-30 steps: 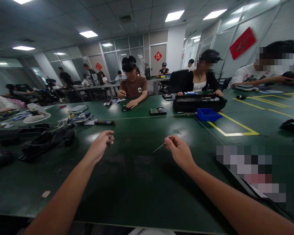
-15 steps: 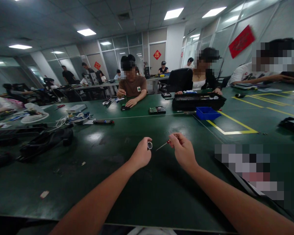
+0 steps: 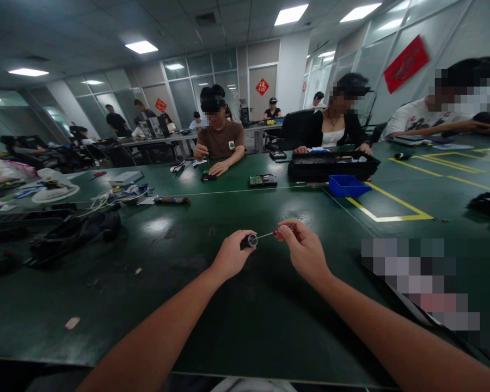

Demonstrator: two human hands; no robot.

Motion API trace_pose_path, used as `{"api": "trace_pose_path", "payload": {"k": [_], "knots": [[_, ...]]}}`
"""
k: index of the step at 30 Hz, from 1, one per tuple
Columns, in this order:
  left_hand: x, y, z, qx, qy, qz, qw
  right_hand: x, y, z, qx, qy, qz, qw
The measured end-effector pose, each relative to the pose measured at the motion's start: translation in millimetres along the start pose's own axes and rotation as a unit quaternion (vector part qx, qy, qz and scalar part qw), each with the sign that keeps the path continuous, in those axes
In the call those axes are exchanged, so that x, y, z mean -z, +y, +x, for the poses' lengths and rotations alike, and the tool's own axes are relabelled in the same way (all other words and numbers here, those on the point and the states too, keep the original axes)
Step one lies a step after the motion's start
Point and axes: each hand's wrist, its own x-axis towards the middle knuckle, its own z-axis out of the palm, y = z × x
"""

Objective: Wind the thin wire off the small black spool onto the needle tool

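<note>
My left hand (image 3: 232,253) is closed round a small dark cylinder (image 3: 252,240) with a pale metallic ring at its end; the rest of it is mostly hidden by the fingers. In my right hand (image 3: 304,245) is a thin screwdriver (image 3: 266,235) with a red handle, pinched between thumb and fingers. Its shaft points left, and the tip reaches the ringed end of the cylinder. Whether the tip sits inside or only touches the rim, I cannot tell. Both hands are above the green tabletop (image 3: 245,316).
Ahead lie a circuit-board device (image 3: 262,180), a blue bin (image 3: 348,185) and a long black housing (image 3: 332,166). At left are a black casing (image 3: 75,237), cables (image 3: 100,201) and a dark rod-shaped tool (image 3: 171,200). Co-workers sit across the table.
The screwdriver has swung up and moved left, its tip now meeting the cylinder's end. My left hand has turned the cylinder so more of its dark side shows.
</note>
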Motion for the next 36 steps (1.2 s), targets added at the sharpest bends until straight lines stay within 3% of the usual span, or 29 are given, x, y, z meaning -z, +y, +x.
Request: {"api": "trace_pose_path", "payload": {"k": [11, 14, 18, 36], "knots": [[1.1, -2, 2, -0.004, 0.007, 0.018, 1.000, 1, 5, 3, -0.003, 0.016, -0.013, 1.000], [2.6, -2, 2, -0.007, 0.009, 0.036, 0.999, 4, -1, 2, -0.011, -0.001, -0.094, 0.996], [4.2, -1, 1, -0.006, 0.011, 0.057, 0.998, 6, -3, 1, 0.004, 0.022, -0.175, 0.984], [7.0, -4, 3, -0.015, 0.017, 0.078, 0.997, 5, -2, 0, 0.058, -0.064, -0.127, 0.988]]}}
